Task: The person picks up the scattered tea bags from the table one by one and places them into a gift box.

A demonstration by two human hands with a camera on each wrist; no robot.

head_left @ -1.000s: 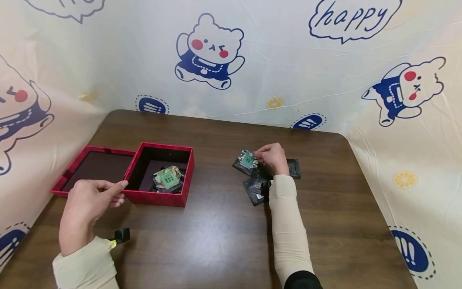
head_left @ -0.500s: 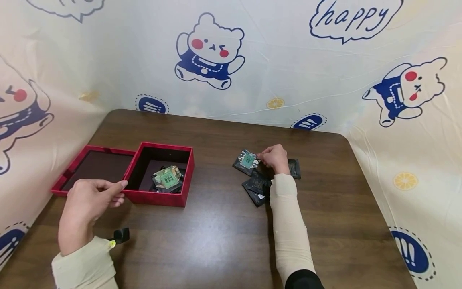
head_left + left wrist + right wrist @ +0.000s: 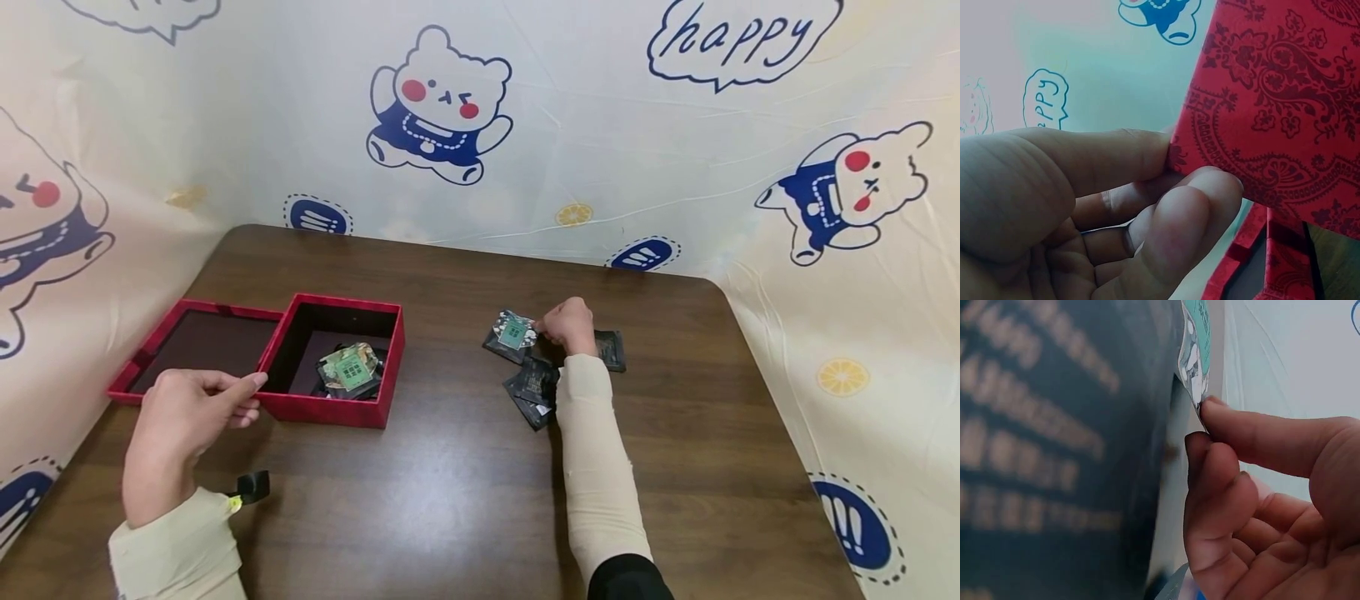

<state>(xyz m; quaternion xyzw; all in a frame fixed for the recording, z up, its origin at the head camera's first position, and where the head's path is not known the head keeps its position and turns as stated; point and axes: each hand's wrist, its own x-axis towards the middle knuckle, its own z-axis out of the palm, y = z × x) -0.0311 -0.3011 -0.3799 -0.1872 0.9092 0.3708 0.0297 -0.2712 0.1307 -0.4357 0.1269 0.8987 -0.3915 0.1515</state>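
With thumb and fingers, my left hand (image 3: 187, 412) pinches the near left corner of an open red box (image 3: 326, 411). The left wrist view shows the box's patterned red wall (image 3: 1279, 100) at the fingertips. Inside the box lies a small heap of sachets (image 3: 349, 370), the top one with a green label. My right hand (image 3: 568, 325) pinches the edge of a flat sachet with a green label (image 3: 513, 335); its silvery edge (image 3: 1194, 369) sits between thumb and forefinger. Whether that sachet touches the table cannot be told. Below it lie overlapping black sachets (image 3: 534, 387).
A shallow red tray-like lid (image 3: 202, 343), dark inside, lies against the box's left side. Another black sachet (image 3: 611, 351) is right of my right hand. A dark, blurred surface with lettering (image 3: 1054, 437) fills the right wrist view's left half. Printed cloth surrounds the brown table (image 3: 450, 500).
My right hand shifts only slightly, still at the edge of the green-labelled sachet. The left hand and the box stay in place.
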